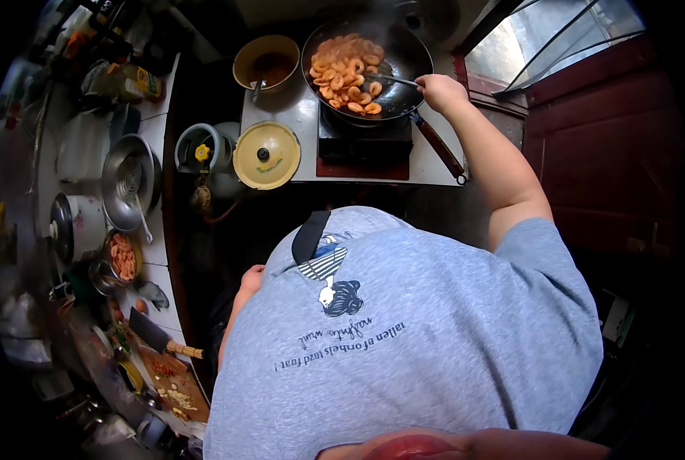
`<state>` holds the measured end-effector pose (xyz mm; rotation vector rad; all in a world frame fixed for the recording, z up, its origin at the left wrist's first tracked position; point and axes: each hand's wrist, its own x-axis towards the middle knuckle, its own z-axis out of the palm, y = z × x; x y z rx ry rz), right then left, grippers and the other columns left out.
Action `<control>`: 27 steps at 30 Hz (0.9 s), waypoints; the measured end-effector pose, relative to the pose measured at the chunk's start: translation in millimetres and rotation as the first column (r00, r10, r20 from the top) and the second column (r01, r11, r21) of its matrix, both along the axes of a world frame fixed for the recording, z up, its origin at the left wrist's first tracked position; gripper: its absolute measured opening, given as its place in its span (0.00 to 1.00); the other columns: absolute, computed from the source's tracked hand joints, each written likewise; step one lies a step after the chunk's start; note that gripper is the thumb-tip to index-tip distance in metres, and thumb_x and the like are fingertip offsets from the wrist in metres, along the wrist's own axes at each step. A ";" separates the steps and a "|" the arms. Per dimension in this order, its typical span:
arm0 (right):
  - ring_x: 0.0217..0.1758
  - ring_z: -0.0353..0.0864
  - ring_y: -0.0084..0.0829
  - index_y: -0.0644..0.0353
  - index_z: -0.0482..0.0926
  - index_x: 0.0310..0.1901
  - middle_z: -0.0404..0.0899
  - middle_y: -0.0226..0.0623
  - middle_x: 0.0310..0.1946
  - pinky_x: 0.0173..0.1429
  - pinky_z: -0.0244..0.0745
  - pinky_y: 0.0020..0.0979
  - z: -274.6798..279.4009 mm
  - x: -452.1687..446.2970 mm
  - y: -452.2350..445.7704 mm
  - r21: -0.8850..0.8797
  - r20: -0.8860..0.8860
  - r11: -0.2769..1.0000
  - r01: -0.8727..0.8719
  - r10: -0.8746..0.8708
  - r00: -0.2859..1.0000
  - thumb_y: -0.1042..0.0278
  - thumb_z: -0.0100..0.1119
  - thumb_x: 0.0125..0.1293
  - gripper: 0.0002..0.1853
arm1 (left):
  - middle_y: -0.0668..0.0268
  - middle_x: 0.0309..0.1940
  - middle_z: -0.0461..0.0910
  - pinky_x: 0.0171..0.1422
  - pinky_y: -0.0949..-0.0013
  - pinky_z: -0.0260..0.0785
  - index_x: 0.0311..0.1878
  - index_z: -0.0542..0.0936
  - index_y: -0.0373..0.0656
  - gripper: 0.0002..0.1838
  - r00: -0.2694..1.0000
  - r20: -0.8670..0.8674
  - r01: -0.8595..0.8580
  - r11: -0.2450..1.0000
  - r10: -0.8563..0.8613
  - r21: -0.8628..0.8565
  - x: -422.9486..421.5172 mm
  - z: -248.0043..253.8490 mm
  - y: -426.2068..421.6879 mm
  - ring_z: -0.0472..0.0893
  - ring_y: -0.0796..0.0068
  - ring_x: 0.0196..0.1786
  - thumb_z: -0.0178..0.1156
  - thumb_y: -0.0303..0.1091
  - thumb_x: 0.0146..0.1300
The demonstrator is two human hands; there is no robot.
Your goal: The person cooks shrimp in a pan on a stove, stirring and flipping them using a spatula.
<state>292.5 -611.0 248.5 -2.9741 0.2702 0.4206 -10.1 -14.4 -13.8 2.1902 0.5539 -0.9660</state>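
My right hand (440,92) is closed around a long metal-handled cooking utensil (394,78), whose head is hidden among the shrimp. Orange, curled shrimp (346,67) are heaped on the left side of a black wok (410,65), and faint steam rises above them. The wok stands on a black stove (365,138), with its wooden handle (438,146) pointing toward me and to the right, free of any hand. My left hand (252,279) is low beside my body, partly covered by my grey shirt; its fingers do not show clearly.
Left of the wok are a yellow pot (244,55) with a spoon in it, a yellow lid (275,165) and a gas cylinder (203,152). The left counter carries a metal strainer (120,165), a rice cooker (85,222), a bowl of shrimp (123,257), and a cleaver (152,331) by a cutting board (193,391).
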 end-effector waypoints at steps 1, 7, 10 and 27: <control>0.54 0.81 0.40 0.43 0.82 0.54 0.83 0.37 0.49 0.55 0.76 0.41 0.7 -1.0 4.3 -0.010 0.050 1.000 -0.007 0.007 0.999 0.57 0.54 0.68 0.15 | 0.61 0.39 0.86 0.49 0.70 0.74 0.45 0.84 0.40 0.19 1.000 0.001 -0.005 0.999 0.005 0.035 14.0 50.3 -19.8 0.83 0.72 0.42 0.66 0.46 0.59; 0.51 0.83 0.33 0.38 0.83 0.53 0.85 0.32 0.45 0.51 0.79 0.35 53.5 -11.8 14.3 -0.244 0.111 0.961 -0.134 0.164 0.980 0.64 0.50 0.67 0.17 | 0.60 0.39 0.86 0.50 0.68 0.74 0.45 0.84 0.40 0.20 0.991 0.011 -0.129 0.989 0.130 -0.069 14.0 51.7 -17.6 0.83 0.70 0.43 0.65 0.48 0.59; 0.50 0.84 0.33 0.38 0.83 0.53 0.86 0.30 0.44 0.51 0.79 0.35 73.4 -16.0 13.8 -0.247 0.093 0.952 -0.181 0.210 0.973 0.64 0.51 0.66 0.17 | 0.60 0.40 0.86 0.50 0.68 0.74 0.45 0.84 0.41 0.20 0.998 0.034 -0.057 0.998 0.058 -0.031 17.2 52.1 -22.3 0.83 0.70 0.43 0.65 0.48 0.59; 0.52 0.82 0.36 0.42 0.84 0.50 0.84 0.33 0.47 0.54 0.77 0.37 78.8 -15.7 -3.4 -0.161 0.010 0.981 -0.107 0.111 0.994 0.60 0.57 0.64 0.14 | 0.62 0.38 0.86 0.47 0.68 0.74 0.44 0.84 0.40 0.18 0.994 0.020 -0.100 0.989 0.103 -0.110 26.6 40.7 -14.8 0.83 0.72 0.41 0.65 0.45 0.60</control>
